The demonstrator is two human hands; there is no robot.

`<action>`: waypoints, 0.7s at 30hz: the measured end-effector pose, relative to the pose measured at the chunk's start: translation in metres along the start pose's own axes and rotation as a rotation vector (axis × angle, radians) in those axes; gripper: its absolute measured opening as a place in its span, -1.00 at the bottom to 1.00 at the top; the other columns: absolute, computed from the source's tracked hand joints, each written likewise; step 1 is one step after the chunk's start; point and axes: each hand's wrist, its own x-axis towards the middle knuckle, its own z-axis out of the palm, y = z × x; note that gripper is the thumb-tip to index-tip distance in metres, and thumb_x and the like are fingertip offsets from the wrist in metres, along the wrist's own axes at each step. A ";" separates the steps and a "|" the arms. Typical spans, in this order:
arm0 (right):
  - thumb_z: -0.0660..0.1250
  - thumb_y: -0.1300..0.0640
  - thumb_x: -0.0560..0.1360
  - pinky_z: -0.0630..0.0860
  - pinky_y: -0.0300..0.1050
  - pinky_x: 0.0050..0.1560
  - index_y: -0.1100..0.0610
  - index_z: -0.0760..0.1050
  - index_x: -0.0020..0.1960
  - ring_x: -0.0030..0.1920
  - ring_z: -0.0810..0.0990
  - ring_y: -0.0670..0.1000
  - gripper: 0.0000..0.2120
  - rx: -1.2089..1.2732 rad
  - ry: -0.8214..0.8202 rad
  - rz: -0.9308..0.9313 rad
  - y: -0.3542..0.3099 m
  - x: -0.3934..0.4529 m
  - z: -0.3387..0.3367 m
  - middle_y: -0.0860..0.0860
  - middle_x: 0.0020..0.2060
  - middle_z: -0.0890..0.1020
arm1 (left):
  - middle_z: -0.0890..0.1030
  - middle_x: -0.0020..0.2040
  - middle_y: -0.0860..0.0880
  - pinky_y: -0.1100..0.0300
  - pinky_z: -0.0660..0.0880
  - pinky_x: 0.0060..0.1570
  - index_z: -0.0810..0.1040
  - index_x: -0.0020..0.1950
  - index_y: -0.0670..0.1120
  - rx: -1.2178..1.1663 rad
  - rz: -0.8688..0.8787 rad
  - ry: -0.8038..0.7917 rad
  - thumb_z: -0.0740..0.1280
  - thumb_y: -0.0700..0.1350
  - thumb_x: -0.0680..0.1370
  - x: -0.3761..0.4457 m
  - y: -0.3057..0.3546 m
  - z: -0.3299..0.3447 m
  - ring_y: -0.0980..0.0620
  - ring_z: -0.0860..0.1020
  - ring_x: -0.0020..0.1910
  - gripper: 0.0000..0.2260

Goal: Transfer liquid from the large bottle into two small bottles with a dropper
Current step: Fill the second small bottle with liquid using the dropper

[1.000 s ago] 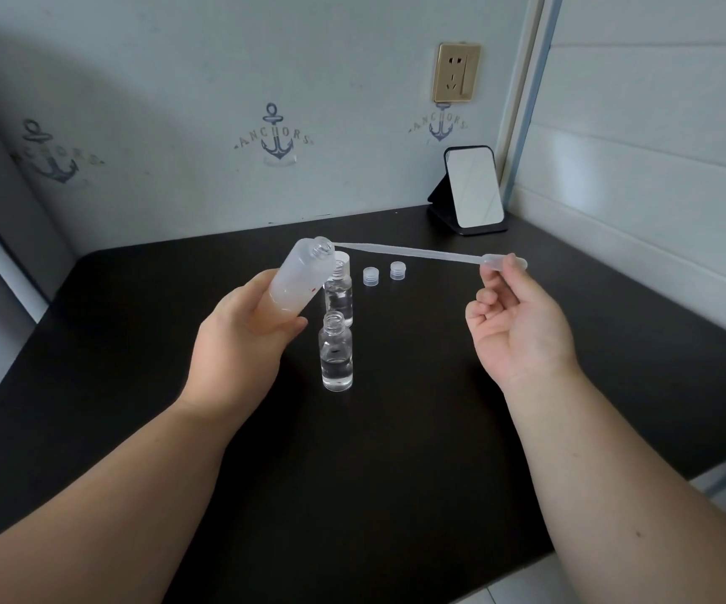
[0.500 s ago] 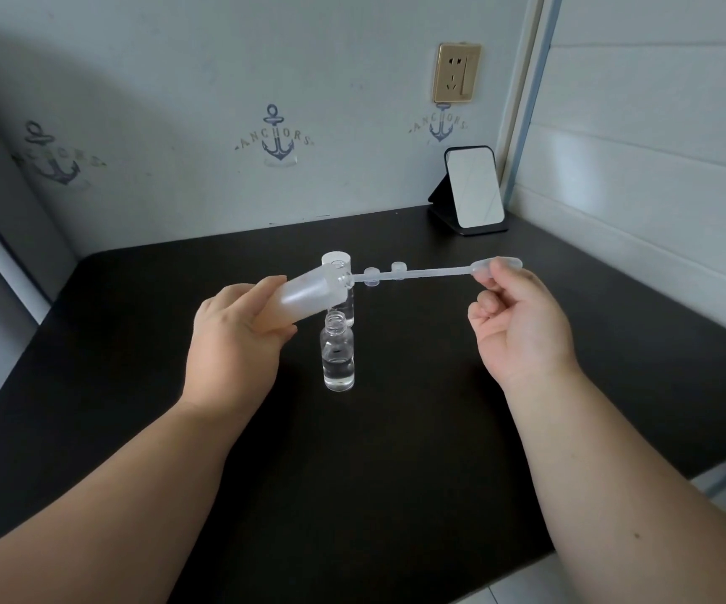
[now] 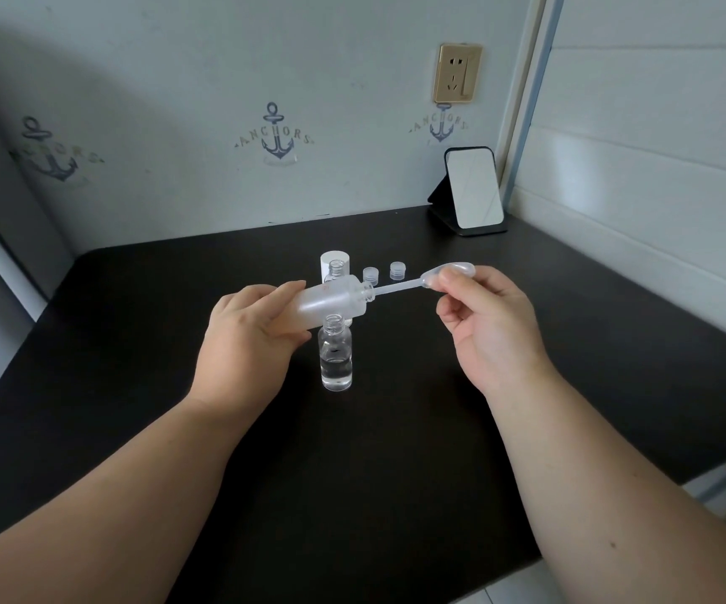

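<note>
Between the two hands, in the head view, the frosted large bottle [image 3: 330, 300] lies tipped nearly level, its mouth turned toward the right hand [image 3: 490, 324]. The left hand [image 3: 248, 337] wraps its base; the right pinches the bulb of the dropper [image 3: 422, 282], whose stem runs along the bottle's axis into the neck. The near small bottle [image 3: 335, 357], open and part filled, stands just below the left-hand grip, another [image 3: 336, 272] behind it, so withdrawal probably goes rightward along that axis

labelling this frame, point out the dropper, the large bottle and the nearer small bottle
dropper [image 3: 398, 288]: head view, on its thin stem
large bottle [image 3: 330, 298]: head view, on its frosted body
nearer small bottle [image 3: 335, 357]: head view, on its clear body
</note>
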 end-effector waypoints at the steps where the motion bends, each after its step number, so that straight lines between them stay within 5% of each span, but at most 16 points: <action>1: 0.45 0.30 0.49 0.52 -0.23 -0.16 0.07 0.70 -0.22 -0.22 0.61 -0.01 -0.81 -0.006 -0.002 0.000 0.001 0.000 0.001 0.13 -0.13 0.73 | 0.54 0.17 0.16 0.20 0.27 0.20 0.56 0.39 0.09 0.000 0.000 -0.001 0.53 -0.16 0.48 0.000 0.000 0.000 -0.02 0.42 0.21 -0.50; 11: 0.47 0.14 0.47 0.54 -0.21 -0.13 0.10 0.69 -0.08 -0.17 0.68 0.03 -0.94 -0.145 -0.132 0.046 0.006 -0.002 0.006 0.11 -0.02 0.74 | 0.54 0.16 0.16 0.20 0.27 0.20 0.57 0.39 0.09 -0.007 0.006 -0.009 0.53 -0.15 0.48 0.000 0.001 0.002 -0.02 0.42 0.20 -0.51; 18: 0.48 0.11 0.43 0.53 -0.21 -0.18 0.15 0.64 -0.02 -0.21 0.66 0.04 -0.83 -0.010 -0.052 0.090 -0.001 0.001 -0.002 0.10 -0.02 0.73 | 0.57 0.20 0.11 0.15 0.32 0.19 0.56 0.40 0.09 0.006 -0.009 0.004 0.54 -0.13 0.48 0.000 -0.002 0.001 -0.02 0.43 0.20 -0.50; 21: 0.44 0.16 0.51 0.55 -0.22 -0.23 0.13 0.66 -0.05 -0.24 0.66 0.01 -0.94 0.068 -0.003 0.103 -0.002 0.002 -0.006 0.08 -0.05 0.73 | 0.57 0.19 0.13 0.17 0.29 0.18 0.55 0.40 0.08 -0.001 -0.018 0.009 0.54 -0.15 0.47 -0.001 -0.003 0.000 -0.03 0.43 0.20 -0.49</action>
